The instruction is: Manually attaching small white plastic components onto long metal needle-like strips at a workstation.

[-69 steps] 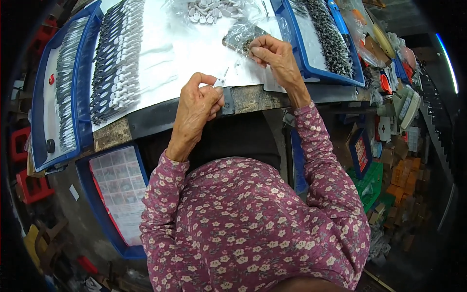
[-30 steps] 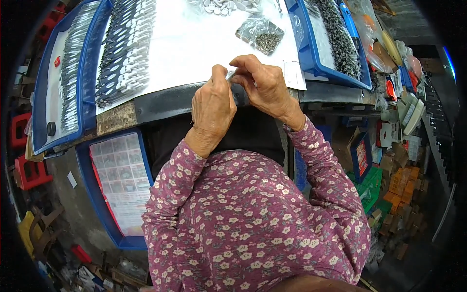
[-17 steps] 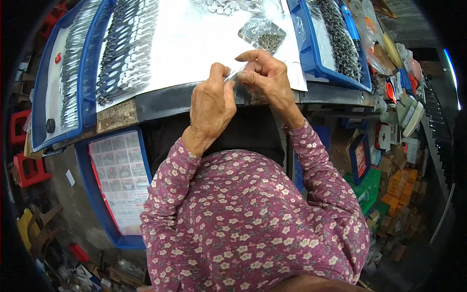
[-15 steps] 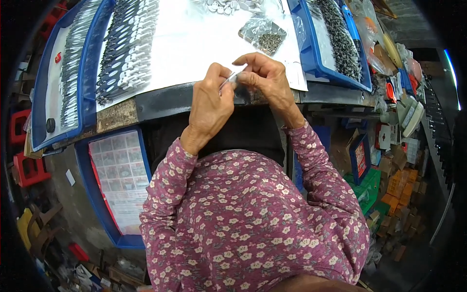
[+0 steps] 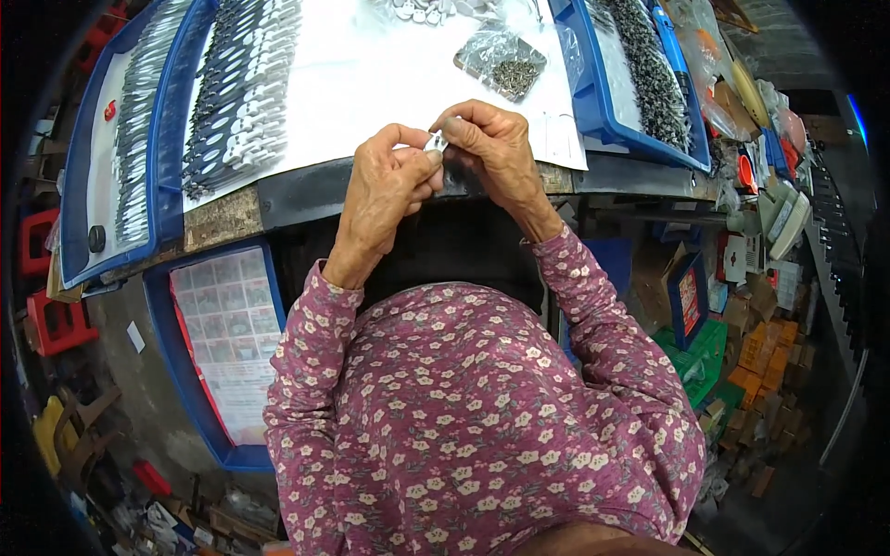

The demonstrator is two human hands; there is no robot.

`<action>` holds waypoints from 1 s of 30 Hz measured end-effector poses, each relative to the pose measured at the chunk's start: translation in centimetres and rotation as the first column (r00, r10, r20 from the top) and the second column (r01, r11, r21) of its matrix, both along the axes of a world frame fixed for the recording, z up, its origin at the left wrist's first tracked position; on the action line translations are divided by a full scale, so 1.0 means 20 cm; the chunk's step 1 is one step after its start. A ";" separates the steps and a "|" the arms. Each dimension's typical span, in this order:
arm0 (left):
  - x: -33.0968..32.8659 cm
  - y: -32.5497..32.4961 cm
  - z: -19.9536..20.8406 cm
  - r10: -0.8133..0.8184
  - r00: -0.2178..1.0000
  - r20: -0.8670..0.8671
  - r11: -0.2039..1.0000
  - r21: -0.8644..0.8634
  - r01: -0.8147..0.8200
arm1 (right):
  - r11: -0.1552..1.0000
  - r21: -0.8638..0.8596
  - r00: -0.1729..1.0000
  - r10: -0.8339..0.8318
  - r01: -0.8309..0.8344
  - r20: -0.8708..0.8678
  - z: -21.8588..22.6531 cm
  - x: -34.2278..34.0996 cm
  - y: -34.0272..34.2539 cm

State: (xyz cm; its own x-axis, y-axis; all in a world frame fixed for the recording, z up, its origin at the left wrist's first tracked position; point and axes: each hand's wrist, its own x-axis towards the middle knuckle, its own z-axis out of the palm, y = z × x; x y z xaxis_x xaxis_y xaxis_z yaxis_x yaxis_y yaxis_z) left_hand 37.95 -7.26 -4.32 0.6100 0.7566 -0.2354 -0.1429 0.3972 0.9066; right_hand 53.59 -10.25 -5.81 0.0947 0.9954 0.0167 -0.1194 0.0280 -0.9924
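Note:
A small whitish-silver piece point(image 5: 436, 142) is pinched at the front edge of the worktable, between the fingertips of both my hands. My left hand point(image 5: 382, 190) is closed, its thumb and forefinger on the piece from the left. From the right, my right hand point(image 5: 501, 153) grips it with thumb and forefinger. The piece's exact kind is too small to tell and partly covered by fingers. Just beyond my right hand lies a plastic-lined tray of small metal screws point(image 5: 515, 78). Farther back is a scatter of small rounded grey-white pieces point(image 5: 422, 13).
Rows of black-and-white parts point(image 5: 243, 97) lie to the left, beside a blue tray of slender silvery parts point(image 5: 136, 148). At the right, another blue tray point(image 5: 604, 116) holds many dark small parts. Below the table edge stands a blue-rimmed tray point(image 5: 159, 315) with a printed sheet.
Both hands have shifted slightly left, and the left hand has turned. The small piece is now tilted differently, with its pale face showing between the fingertips.

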 end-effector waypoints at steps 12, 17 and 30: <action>0.00 0.01 -0.02 -0.018 0.994 0.104 0.995 -0.096 0.028 | 1.000 0.015 0.998 0.029 -0.028 -0.059 -0.04 0.02 0.00; -0.01 0.00 -0.03 -0.019 0.996 0.092 0.993 -0.117 0.029 | 1.000 0.002 0.999 0.016 -0.016 -0.028 -0.05 0.02 -0.02; -0.11 0.01 0.04 -0.024 0.996 0.088 0.976 -0.211 0.042 | 1.000 0.002 0.997 0.012 -0.012 0.082 0.08 -0.11 -0.01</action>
